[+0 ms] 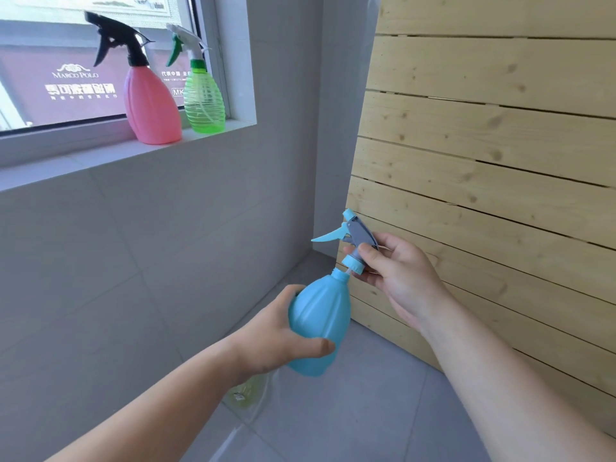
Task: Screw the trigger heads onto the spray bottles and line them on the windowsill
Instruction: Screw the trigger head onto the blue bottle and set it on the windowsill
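My left hand [276, 335] grips the body of a blue spray bottle [320, 325], tilted with its open neck pointing up and right. My right hand [396, 271] pinches a blue and grey trigger head [355, 240] just above that neck; its collar hangs slightly clear of the threads and its thin tube reaches into the opening. On the white windowsill [100, 155] stand a pink bottle [150, 105] with a black trigger head and, to its right, a clear green bottle [203, 98] with a white and green trigger head.
A pale wooden slat panel [483, 161] leans against the wall on the right, close behind my right hand. Grey tiled wall and floor lie below. A clear bottle or bag [246, 391] rests on the floor under my left forearm.
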The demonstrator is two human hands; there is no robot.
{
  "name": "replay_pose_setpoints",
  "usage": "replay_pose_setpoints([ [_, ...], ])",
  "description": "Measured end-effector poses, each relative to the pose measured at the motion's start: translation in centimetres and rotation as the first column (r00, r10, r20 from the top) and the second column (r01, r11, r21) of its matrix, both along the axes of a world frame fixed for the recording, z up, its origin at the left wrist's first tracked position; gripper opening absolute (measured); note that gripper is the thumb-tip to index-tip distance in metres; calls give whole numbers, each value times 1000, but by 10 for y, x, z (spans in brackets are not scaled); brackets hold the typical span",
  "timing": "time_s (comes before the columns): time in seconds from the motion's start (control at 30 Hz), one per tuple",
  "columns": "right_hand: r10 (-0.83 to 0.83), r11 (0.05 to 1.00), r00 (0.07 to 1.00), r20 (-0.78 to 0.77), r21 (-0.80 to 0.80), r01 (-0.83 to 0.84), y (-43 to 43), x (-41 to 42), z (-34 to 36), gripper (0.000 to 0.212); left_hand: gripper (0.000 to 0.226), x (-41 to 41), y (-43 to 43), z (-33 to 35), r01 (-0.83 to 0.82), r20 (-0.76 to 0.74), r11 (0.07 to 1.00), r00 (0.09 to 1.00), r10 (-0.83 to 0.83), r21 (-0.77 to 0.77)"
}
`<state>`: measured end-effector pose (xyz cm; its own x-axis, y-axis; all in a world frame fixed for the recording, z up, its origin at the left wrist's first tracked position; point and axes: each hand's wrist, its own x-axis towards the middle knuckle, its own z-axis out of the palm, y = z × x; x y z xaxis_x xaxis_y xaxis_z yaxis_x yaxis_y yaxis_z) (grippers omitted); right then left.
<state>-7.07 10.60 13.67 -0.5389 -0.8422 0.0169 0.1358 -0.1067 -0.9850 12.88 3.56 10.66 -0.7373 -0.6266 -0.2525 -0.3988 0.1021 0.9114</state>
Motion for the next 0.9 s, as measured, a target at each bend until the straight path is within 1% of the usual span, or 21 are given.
replay_pose_setpoints([
  [0.2,85,996,996,-24,39,-84,-2,4,-3,26,77,3,-2,2,32,-14,999,999,-32,0],
  [0.33,178,984,983,-37,38,-176,0,4,-2,31,75,4,-6,3,40,-29,999,999,-39,15],
  [0.47,245,969,969,-1,20,-245,1,2,0,34,71,5,-8,4,64,-38,996,997,-61,65],
  [0.57,245,970,969,28,5,-245,-1,3,-1,36,69,5,-7,5,58,-38,995,998,-55,80],
  [0.7,219,976,975,28,0,-219,-2,5,-3,36,73,6,-9,4,23,-26,994,999,-20,110],
  [0.73,215,976,976,28,3,-216,-2,5,-3,35,72,6,-9,4,21,-23,991,1000,-18,131],
  [0.83,204,979,979,23,22,-205,-2,7,-5,33,57,8,-8,7,19,-3,978,1000,-19,207],
  [0.9,193,981,981,20,30,-193,-1,8,-6,31,57,9,-8,8,-3,6,972,1000,2,235],
])
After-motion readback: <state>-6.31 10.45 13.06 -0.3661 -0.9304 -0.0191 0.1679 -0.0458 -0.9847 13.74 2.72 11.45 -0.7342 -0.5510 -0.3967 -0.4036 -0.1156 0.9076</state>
